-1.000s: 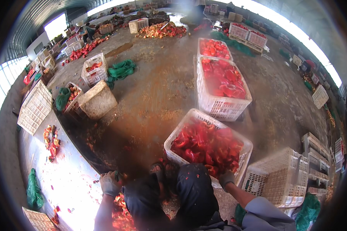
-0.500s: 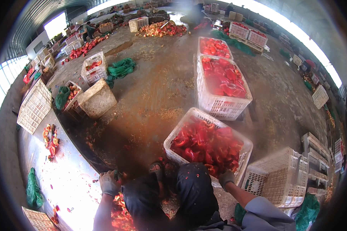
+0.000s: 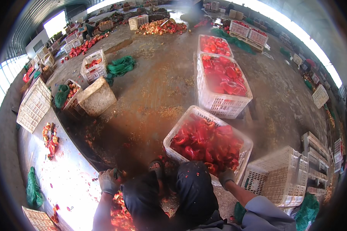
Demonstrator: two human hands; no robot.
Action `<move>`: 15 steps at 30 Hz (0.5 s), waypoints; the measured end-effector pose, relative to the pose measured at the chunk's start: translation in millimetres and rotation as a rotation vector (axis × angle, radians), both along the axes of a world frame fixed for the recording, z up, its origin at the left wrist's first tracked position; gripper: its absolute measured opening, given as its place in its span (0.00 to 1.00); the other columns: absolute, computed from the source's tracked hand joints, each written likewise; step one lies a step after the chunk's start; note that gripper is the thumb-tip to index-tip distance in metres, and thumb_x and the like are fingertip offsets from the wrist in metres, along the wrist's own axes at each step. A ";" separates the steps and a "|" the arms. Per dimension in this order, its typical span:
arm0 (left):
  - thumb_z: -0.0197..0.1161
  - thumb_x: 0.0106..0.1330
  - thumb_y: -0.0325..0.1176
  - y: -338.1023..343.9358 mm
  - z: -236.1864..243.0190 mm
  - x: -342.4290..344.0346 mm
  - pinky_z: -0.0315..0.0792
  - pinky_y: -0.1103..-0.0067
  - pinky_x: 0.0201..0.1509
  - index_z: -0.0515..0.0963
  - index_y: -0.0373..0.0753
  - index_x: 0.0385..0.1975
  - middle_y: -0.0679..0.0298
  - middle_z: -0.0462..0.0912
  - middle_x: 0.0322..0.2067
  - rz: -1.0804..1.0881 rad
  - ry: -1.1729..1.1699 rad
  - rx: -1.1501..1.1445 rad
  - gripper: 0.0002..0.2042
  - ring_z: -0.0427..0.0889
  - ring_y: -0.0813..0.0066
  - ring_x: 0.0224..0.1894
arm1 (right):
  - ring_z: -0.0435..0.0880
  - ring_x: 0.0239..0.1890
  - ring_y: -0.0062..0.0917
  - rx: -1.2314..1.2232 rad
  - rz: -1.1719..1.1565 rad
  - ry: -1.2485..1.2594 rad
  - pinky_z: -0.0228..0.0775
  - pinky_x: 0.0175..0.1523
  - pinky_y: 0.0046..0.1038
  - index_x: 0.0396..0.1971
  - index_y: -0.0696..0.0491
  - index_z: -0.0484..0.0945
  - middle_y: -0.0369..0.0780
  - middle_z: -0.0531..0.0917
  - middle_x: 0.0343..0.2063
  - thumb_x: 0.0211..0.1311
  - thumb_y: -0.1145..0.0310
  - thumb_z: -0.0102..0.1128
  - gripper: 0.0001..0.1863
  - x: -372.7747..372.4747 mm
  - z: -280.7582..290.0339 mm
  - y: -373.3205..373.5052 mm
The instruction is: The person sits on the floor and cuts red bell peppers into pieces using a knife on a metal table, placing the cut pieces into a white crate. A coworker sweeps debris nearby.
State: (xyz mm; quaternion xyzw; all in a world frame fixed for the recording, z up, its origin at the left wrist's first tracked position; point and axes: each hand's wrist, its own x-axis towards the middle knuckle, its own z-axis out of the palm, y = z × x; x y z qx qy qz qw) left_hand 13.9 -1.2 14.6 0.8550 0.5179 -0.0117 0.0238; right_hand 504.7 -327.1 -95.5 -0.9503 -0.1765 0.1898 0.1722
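Observation:
My right hand (image 3: 226, 176), in a grey glove, reaches over the near right side of a white plastic crate (image 3: 247, 148). It touches the red peppers (image 3: 200, 143) in that crate, and its fingertips are partly hidden among them. My left hand (image 3: 109, 181), also gloved, is closed beside my left knee at the edge of a pale, brightly lit tabletop (image 3: 71, 173). A small dark thing shows at its fingers, too unclear to name. Red and yellowish pepper pieces (image 3: 120, 215) lie below my left forearm.
Two crates of red peppers (image 3: 224, 75) stand beyond the near one. An empty white crate (image 3: 281, 175) is at my right, by a pallet (image 3: 316, 161). Crates, green netting (image 3: 120, 65) and a pepper heap (image 3: 162, 27) lie farther off. A person (image 3: 86, 30) bends at far left.
Both hands stay almost where they were, the right at the crate's peppers and the left by the tabletop. The far-left person has shifted posture slightly.

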 end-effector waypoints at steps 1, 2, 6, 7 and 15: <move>0.67 0.66 0.45 -0.2 0.0 0.9 0.71 0.60 0.66 0.87 0.47 0.48 0.57 0.89 0.45 -0.003 0.001 0.006 0.15 0.87 0.53 0.52 | 0.91 0.54 0.53 0.013 -0.001 0.001 0.83 0.58 0.51 0.49 0.54 0.91 0.56 0.91 0.46 0.66 0.57 0.65 0.20 -0.7 3.0 -0.6; 0.66 0.67 0.45 0.0 -1.0 1.3 0.71 0.60 0.66 0.87 0.47 0.48 0.57 0.89 0.44 -0.006 0.003 0.003 0.15 0.87 0.53 0.52 | 0.90 0.55 0.53 -0.011 -0.006 0.000 0.83 0.59 0.51 0.50 0.54 0.91 0.57 0.91 0.47 0.67 0.56 0.65 0.21 2.0 -3.4 -3.0; 0.66 0.67 0.46 0.2 -0.7 3.9 0.71 0.60 0.65 0.87 0.48 0.48 0.57 0.89 0.44 -0.002 0.006 -0.015 0.15 0.87 0.54 0.52 | 0.90 0.56 0.53 -0.074 -0.019 0.007 0.82 0.60 0.51 0.52 0.54 0.90 0.57 0.91 0.49 0.69 0.53 0.64 0.22 6.7 -12.0 -5.6; 0.66 0.67 0.46 -0.1 2.4 4.1 0.71 0.60 0.65 0.87 0.48 0.48 0.57 0.89 0.44 0.003 0.009 -0.020 0.15 0.87 0.54 0.52 | 0.89 0.57 0.53 -0.080 -0.019 0.015 0.82 0.60 0.51 0.52 0.54 0.90 0.57 0.91 0.49 0.69 0.53 0.64 0.22 5.4 -11.3 -4.2; 0.67 0.67 0.45 1.7 -0.7 -0.6 0.71 0.59 0.68 0.87 0.47 0.49 0.56 0.89 0.46 0.001 0.002 -0.040 0.15 0.87 0.53 0.53 | 0.89 0.58 0.53 -0.071 -0.010 0.014 0.82 0.61 0.50 0.53 0.54 0.90 0.57 0.90 0.51 0.68 0.54 0.65 0.23 6.1 -12.3 -3.5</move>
